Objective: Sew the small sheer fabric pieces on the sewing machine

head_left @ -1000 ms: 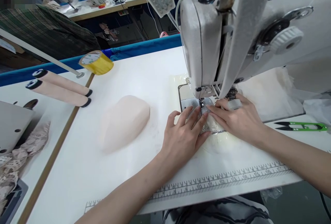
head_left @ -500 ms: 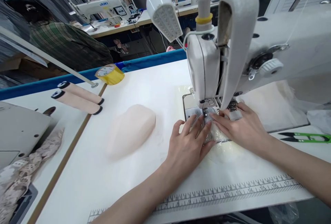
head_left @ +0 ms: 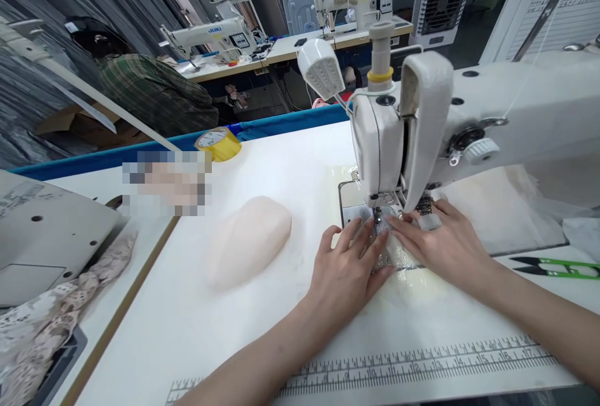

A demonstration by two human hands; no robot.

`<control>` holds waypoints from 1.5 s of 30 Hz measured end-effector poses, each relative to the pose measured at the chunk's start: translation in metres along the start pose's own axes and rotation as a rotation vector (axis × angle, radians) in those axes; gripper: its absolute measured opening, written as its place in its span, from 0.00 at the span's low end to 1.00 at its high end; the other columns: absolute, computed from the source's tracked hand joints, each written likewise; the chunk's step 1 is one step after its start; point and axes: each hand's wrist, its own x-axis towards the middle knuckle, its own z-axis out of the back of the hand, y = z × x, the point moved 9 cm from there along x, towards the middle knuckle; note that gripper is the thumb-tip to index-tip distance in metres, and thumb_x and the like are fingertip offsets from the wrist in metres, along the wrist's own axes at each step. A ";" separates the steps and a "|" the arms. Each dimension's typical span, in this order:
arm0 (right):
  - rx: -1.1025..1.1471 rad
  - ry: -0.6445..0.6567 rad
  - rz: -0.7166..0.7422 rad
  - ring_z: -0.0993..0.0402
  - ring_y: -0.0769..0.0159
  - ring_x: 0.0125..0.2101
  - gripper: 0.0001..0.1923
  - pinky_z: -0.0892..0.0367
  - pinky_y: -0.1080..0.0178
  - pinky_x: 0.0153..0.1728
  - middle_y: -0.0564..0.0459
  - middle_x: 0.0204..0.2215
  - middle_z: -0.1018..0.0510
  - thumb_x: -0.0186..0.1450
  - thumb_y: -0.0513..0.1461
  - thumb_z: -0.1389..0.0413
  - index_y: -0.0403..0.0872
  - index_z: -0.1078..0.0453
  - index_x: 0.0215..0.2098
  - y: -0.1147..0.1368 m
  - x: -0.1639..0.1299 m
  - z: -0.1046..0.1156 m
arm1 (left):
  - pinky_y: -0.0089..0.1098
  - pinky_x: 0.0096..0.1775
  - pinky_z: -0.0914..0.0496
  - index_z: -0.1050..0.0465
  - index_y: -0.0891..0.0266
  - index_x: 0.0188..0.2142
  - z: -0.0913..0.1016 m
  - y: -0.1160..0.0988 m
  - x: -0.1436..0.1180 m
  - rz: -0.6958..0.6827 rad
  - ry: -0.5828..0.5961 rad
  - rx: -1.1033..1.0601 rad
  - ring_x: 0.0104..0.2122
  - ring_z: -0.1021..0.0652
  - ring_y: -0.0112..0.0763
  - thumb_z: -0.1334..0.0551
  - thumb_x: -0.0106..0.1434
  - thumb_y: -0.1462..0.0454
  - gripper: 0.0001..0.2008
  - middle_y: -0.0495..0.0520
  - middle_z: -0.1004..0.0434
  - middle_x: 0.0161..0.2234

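Observation:
The sewing machine (head_left: pixel 382 143) stands over the white table, its presser foot (head_left: pixel 377 213) low at the needle plate. Just left of the foot lies my left hand (head_left: pixel 349 262), fingers spread and pressing down on thin sheer fabric (head_left: pixel 407 256). On the other side my right hand (head_left: pixel 445 237) has its fingers drawn together at the fabric's edge, close to the foot; its fingertips are partly hidden by the machine. A pale pink moulded cup (head_left: pixel 253 240) rests on the table to the left of my hands.
Green-handled thread snips (head_left: pixel 557 267) lie at the right. Yellow tape (head_left: pixel 219 145) sits at the far edge. A ruler strip (head_left: pixel 375 371) runs along the front. Lace (head_left: pixel 70 309) lies at left by another machine (head_left: pixel 51 237). A person in plaid (head_left: pixel 150 90) sits beyond.
The view has shifted, so everything appears a little lower and mostly further right. Both hands keep nearly the same places beside the presser foot. The cup has not moved on the table.

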 end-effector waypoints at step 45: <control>0.682 0.418 -0.208 0.32 0.69 0.23 0.08 0.44 0.66 0.24 0.57 0.23 0.26 0.64 0.38 0.47 0.50 0.25 0.36 -0.020 -0.006 0.003 | 0.28 0.28 0.34 0.29 0.61 0.44 0.005 0.018 0.026 0.138 0.381 -0.394 0.28 0.27 0.28 0.44 0.63 0.68 0.11 0.51 0.30 0.35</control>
